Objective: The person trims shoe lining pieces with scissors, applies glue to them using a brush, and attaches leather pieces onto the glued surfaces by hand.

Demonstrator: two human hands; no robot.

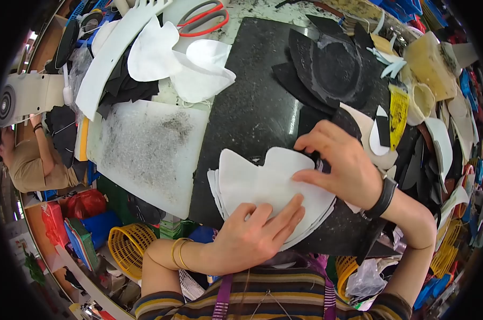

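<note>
A stack of white shoe-upper-shaped sheets [241, 178] lies on a black board [241, 106] in front of me, its edges slightly fanned out. My left hand [257, 232], with gold bangles at the wrist, rests on the lower part of the top sheet, fingers stretched out. Over the stack's upper right edge is my right hand [340, 165], wearing a black watch. Its thumb touches the top sheet, and the forefinger is apart from it near the edge. Black cut pieces [332, 64] lie beyond the stack.
A scuffed white cutting board [150, 149] adjoins on the left. White cut pieces [198, 69] and red-handled scissors [204, 18] lie farther back. A yellow strip [397, 117] and a cream container [428, 64] are at right. Another person [36, 160] works at far left.
</note>
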